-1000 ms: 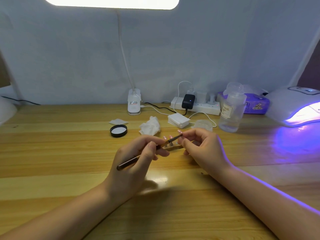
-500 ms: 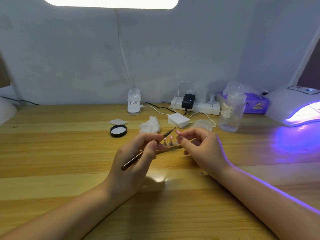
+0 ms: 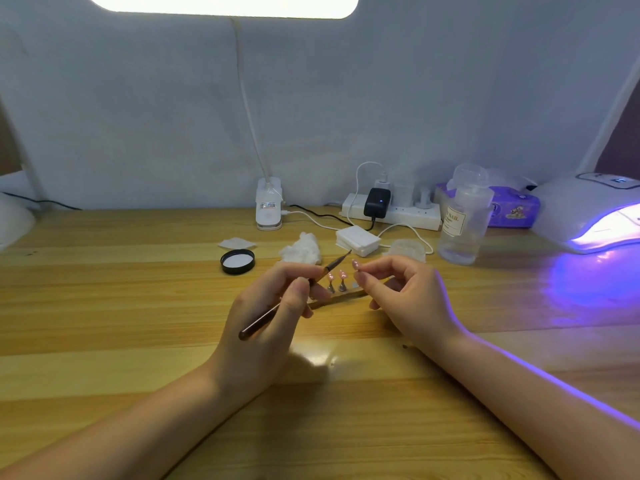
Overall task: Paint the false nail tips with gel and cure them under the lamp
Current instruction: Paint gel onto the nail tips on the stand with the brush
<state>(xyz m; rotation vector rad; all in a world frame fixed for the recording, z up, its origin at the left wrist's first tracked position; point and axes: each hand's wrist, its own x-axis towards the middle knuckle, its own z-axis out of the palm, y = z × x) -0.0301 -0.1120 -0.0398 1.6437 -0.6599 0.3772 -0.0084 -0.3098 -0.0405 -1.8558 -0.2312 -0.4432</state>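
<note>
head: 2 pink nail tips upright on stand.

The wooden counter carries a white power strip along the back wall, with a black adapter plugged in. A clip lamp base stands left of the strip. A purple tissue pack lies behind a clear bottle. A crumpled tissue lies just beside a stack of white pads.
</note>
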